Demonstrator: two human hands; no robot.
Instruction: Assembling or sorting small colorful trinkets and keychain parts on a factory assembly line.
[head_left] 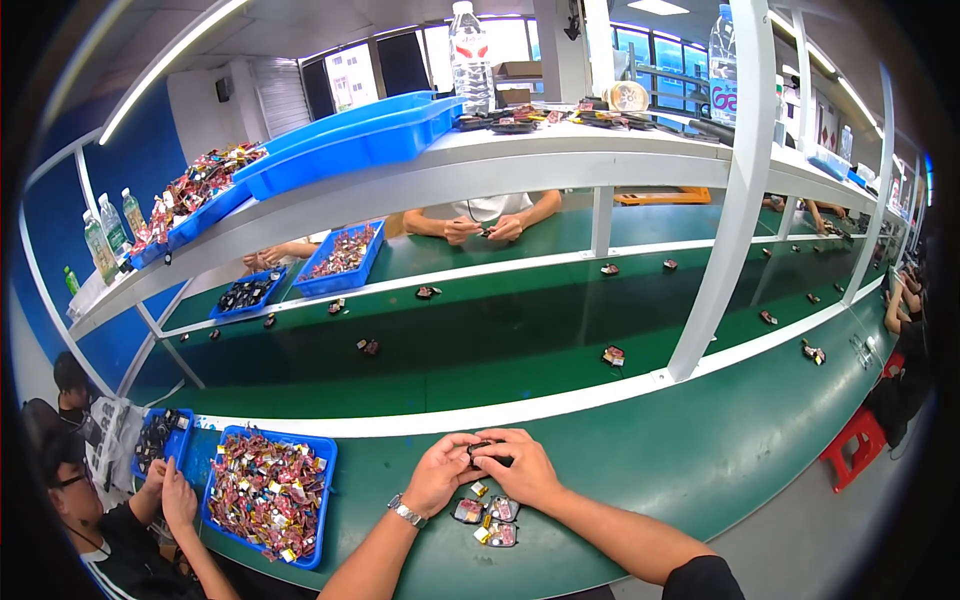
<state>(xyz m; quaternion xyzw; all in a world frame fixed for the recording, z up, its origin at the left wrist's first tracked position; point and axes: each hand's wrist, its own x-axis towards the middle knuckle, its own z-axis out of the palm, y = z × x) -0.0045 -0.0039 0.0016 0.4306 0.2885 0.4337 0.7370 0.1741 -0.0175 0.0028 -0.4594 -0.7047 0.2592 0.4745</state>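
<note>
Head view: the small black part (pixel 504 461) lies between the left hand (pixel 442 476) and the right hand (pixel 525 470), about equally near both, its long axis too covered to tell, with both hands' fingers closed in a pinch around it, just beyond the loose clear-cased pieces (pixel 503 510) on the green bench (pixel 640 480).

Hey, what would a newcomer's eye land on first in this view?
Probably the blue tray heaped with small reddish electronic parts, on the green bench left of the hands. Next, the left hand and right hand together around a small black part. Above, a clear bottle stands on the pale shelf.
</note>
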